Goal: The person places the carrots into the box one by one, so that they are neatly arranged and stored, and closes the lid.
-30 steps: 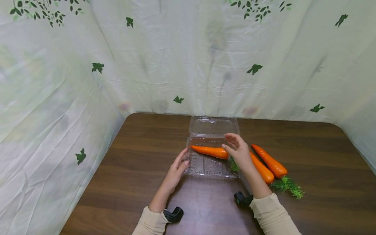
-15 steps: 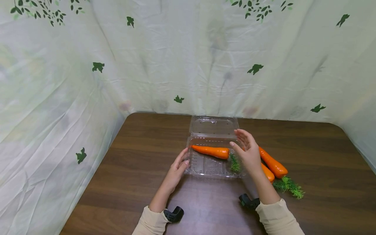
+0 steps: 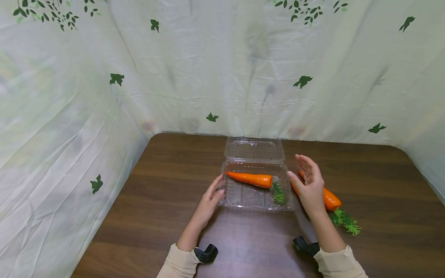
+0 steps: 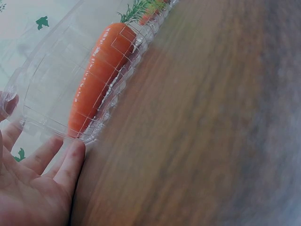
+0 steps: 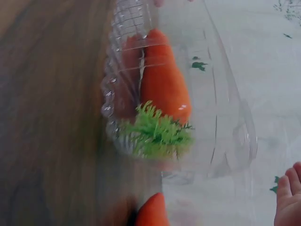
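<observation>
A clear plastic clamshell container lies with its lid folded back. Inside it rests one orange carrot with a green leafy top at its right end. My left hand holds the container's left end. In the left wrist view the fingers meet the outer wall and the thumb is at the rim. My right hand, fingers spread and holding nothing, is over two more carrots right of the container, partly hiding them.
The wooden table ends at a white curtain with printed green birds and leaves. Green leafy tops stick out toward the front right from the carrots. Black wrist cameras sit on both wrists.
My right hand has moved right, from over the container's right end to over the two loose carrots, uncovering the boxed carrot's leafy top. The left hand has stayed at the container.
</observation>
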The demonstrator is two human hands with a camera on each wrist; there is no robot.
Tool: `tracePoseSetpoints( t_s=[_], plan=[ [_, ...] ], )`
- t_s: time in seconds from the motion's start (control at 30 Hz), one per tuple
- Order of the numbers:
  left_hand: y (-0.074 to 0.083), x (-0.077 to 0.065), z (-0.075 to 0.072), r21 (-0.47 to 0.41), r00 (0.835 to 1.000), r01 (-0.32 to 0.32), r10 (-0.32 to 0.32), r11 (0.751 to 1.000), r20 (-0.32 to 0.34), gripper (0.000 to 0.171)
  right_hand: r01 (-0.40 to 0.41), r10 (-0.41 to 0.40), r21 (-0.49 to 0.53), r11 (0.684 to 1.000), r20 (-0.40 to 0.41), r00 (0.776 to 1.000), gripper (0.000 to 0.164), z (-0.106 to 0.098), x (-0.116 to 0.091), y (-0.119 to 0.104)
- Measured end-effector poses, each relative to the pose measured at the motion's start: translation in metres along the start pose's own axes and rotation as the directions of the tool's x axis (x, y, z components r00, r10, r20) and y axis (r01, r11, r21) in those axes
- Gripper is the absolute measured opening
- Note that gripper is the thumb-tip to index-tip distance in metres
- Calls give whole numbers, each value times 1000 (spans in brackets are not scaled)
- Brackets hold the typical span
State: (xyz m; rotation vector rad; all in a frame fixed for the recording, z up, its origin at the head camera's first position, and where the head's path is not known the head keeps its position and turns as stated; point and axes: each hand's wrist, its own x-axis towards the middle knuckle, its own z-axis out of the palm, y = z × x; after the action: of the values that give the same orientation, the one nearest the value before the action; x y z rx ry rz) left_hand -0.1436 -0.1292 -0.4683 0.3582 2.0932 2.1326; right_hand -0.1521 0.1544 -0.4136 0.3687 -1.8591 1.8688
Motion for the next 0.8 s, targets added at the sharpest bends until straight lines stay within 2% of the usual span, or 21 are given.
tracePoseSetpoints(
  t_s=[0.17,0.27,0.63,0.8],
  plan=[
    [-1,0,0,1,1000,-5,5,1000,2,49,47,-48,-50,998,-20,999,55,-14,-4,12],
    [-1,0,0,1,1000,-5,5,1000,3,50,48,-52,-97,994,-40,998,56,-22,-8,16],
    [0,0,-1,-1,1000,-10,10,1000,4,49,48,-67,-201,978,-87,994,56,-38,-21,1],
    [0,0,0,2,1000,-1,1,1000,5,49,51,-78,-258,965,-95,992,58,-51,-26,9]
  ],
)
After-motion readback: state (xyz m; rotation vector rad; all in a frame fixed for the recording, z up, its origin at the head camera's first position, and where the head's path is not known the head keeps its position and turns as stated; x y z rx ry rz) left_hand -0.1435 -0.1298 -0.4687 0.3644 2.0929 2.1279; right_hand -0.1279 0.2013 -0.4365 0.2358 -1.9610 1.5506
